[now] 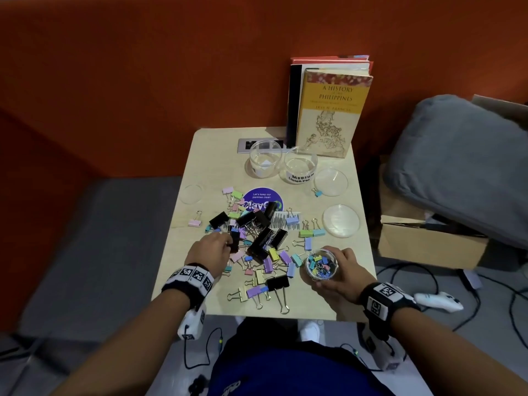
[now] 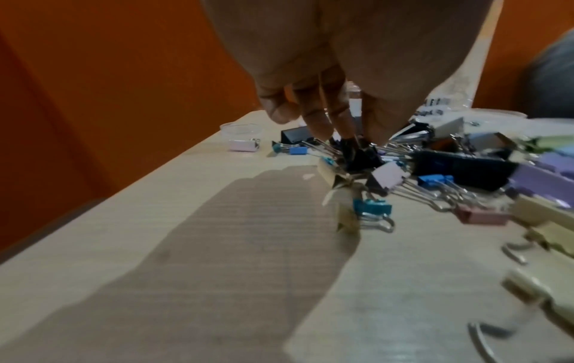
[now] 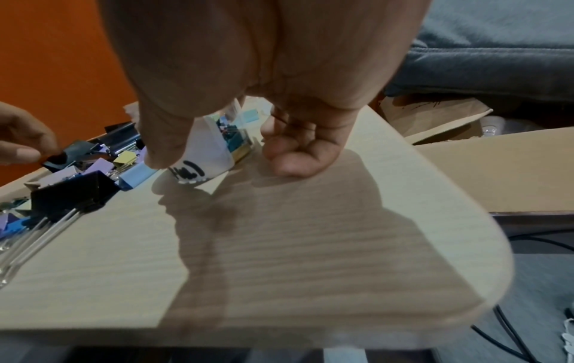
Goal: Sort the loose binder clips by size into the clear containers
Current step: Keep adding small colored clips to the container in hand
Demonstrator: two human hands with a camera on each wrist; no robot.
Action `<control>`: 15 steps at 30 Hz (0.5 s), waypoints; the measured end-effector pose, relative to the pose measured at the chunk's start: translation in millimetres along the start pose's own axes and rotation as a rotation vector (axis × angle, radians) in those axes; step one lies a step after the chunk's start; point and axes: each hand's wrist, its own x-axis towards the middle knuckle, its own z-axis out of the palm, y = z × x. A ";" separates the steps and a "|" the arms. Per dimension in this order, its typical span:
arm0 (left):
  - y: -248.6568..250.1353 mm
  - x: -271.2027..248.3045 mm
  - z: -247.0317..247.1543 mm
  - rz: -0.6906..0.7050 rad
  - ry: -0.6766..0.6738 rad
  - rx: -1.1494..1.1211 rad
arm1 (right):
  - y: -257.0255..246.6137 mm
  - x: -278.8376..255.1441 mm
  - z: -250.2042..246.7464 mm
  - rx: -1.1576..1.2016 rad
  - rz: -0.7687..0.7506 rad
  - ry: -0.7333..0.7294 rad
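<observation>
A pile of loose binder clips (image 1: 257, 241), large black ones and smaller pastel ones, covers the middle of the light wooden table (image 1: 200, 155). My left hand (image 1: 227, 243) reaches into the pile's left side. In the left wrist view its fingertips (image 2: 348, 137) and thumb pinch a black binder clip (image 2: 360, 157) that still lies among the others. My right hand (image 1: 340, 271) grips a small clear container (image 1: 321, 265) full of tiny coloured clips at the front right. The right wrist view shows that container (image 3: 214, 147) tilted, with a white label.
Two empty clear containers (image 1: 265, 161) (image 1: 300, 167) stand at the back, one labelled Medium. Clear lids (image 1: 331, 182) (image 1: 341, 220) (image 1: 192, 193) lie on the table. Books (image 1: 331, 110) lean against the orange wall. A cardboard box (image 1: 428, 244) and a grey cushion (image 1: 463, 161) sit to the right.
</observation>
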 end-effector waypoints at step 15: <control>34.2 0.2 29.3 0.125 -0.095 0.185 | -1.4 -1.2 0.3 -0.027 0.013 -0.004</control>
